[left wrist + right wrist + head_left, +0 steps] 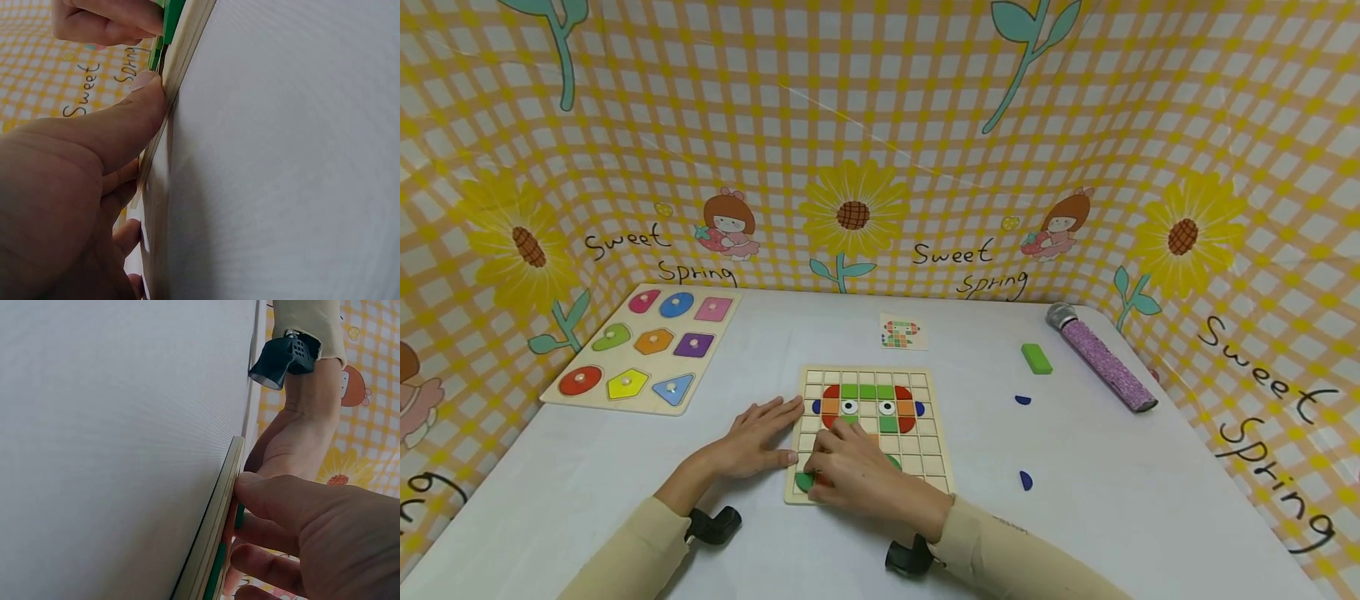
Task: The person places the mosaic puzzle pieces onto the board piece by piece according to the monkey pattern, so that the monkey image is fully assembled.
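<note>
A wooden grid board [937, 450] lies on the table, bearing a figure of red, orange, green and blue pieces with two eye tiles [849, 407]. My left hand [747, 446] steadies its left edge, fingers extended and thumb near the lower left side; the left wrist view shows the thumb [134, 115] against the edge. Over the board's lower left my right hand [861, 475] reaches down, fingertips at a green rounded piece [804, 482] and a red one beside it. The right thumb [269, 490] touches the board's pieces in the right wrist view. Whether it pinches one is hidden.
A small picture card [904, 332] lies behind the board. Two blue half-round pieces [1026, 481] and a green block [1037, 358] lie to the right, near a purple glittery microphone [1105, 360]. At the back left is a knobbed shape puzzle [647, 367].
</note>
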{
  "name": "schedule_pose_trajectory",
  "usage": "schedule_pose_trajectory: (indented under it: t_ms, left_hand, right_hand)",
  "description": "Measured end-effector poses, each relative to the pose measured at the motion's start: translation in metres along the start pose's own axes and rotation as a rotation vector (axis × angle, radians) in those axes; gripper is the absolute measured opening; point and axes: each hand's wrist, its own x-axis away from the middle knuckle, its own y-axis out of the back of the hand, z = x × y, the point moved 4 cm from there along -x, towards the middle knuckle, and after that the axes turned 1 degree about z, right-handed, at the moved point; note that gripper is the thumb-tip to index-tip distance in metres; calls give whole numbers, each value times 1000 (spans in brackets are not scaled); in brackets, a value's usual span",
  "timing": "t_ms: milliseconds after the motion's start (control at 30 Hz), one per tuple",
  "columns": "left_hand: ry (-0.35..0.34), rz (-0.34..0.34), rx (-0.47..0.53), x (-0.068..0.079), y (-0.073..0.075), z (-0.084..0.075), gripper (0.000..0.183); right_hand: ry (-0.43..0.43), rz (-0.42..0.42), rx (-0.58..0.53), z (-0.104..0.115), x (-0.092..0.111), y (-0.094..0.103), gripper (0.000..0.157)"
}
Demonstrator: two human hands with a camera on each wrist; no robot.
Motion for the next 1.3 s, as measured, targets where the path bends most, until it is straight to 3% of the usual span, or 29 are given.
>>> schedule_pose_trajectory:
  t_ms: [333, 533, 733, 1033, 1300]
  left_hand:
    - [4, -1, 2, 0, 0, -1, 72]
    - [12, -1, 6, -1, -1, 0, 72]
    - [11, -6, 13, -1, -2, 2, 73]
    - [9, -5, 18, -1, -2, 2, 73]
    - [3, -13, 21, -1, -1, 1, 74]
  right_hand:
    - [-39, -13, -35, -2, 3, 2, 22]
    - [-102, -57, -103, -20, 19, 11, 24]
    - [-198, -115, -127, -55, 53, 19, 25]
    - [-374, -106, -110, -110, 119, 28, 30]
    - [-435, -114, -94, -144, 168, 35, 30]
